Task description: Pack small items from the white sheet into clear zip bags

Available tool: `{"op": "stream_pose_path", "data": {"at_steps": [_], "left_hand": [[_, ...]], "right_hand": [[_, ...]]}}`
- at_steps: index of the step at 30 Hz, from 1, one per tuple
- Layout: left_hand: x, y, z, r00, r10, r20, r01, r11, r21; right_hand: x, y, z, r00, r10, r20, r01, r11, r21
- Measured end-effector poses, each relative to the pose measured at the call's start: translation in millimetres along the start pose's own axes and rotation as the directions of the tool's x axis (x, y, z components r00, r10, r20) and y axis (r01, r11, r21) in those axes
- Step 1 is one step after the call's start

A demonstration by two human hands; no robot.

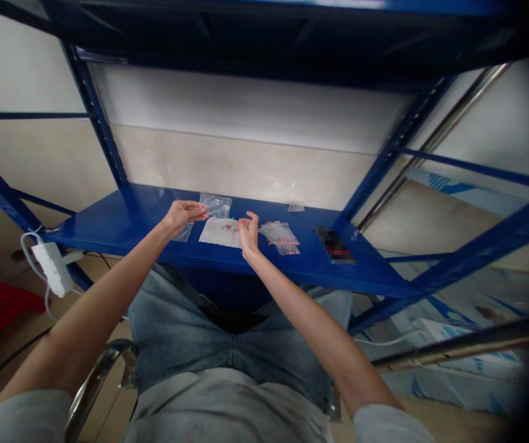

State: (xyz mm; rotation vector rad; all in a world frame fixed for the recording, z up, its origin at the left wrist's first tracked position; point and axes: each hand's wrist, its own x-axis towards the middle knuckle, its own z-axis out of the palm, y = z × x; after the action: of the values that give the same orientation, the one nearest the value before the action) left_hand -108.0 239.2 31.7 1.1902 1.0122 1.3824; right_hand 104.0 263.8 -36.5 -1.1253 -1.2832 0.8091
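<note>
My left hand is closed in a pinch on the near-left edge of a clear plastic bag, above the blue shelf. My right hand is at the right edge of a white sheet, thumb apart from the fingers; nothing shows in it. Several small reddish pieces lie on the sheet beside its fingertips, too small to identify. Another clear bag lies flat beneath my left hand. Right of my right hand, several overlapping clear bags have reddish bits along their edges.
The blue shelf is framed by blue uprights, with another shelf overhead. A blurred dark object lies at the right. A small clear bag sits near the back. A white power strip hangs at the left corner.
</note>
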Motion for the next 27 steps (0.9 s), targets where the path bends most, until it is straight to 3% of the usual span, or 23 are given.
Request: {"op": "stream_pose_path", "data": {"at_steps": [6, 14, 21, 27], "left_hand": [[29, 18, -4.7, 0.975, -0.085, 0.206, 0.027, 0.962, 0.272], [70, 30, -0.8, 0.954, -0.187, 0.233, 0.064, 0.890, 0.452], [88, 33, 3.4, 0.991, -0.082, 0.101, 0.002, 0.789, 0.614], [90, 31, 6.1, 0.956, -0.121, 0.268, -0.117, 0.679, 0.725]], "right_hand": [[3, 16, 2, 0.998, -0.064, 0.006, 0.064, 0.992, -0.104], [0, 13, 2, 0.998, -0.055, -0.008, 0.054, 0.996, -0.071], [-3, 9, 2, 1.000, -0.017, -0.003, 0.017, 0.993, -0.114], [-1, 14, 3, 0.999, -0.041, 0.007, 0.042, 0.997, -0.071]]}}
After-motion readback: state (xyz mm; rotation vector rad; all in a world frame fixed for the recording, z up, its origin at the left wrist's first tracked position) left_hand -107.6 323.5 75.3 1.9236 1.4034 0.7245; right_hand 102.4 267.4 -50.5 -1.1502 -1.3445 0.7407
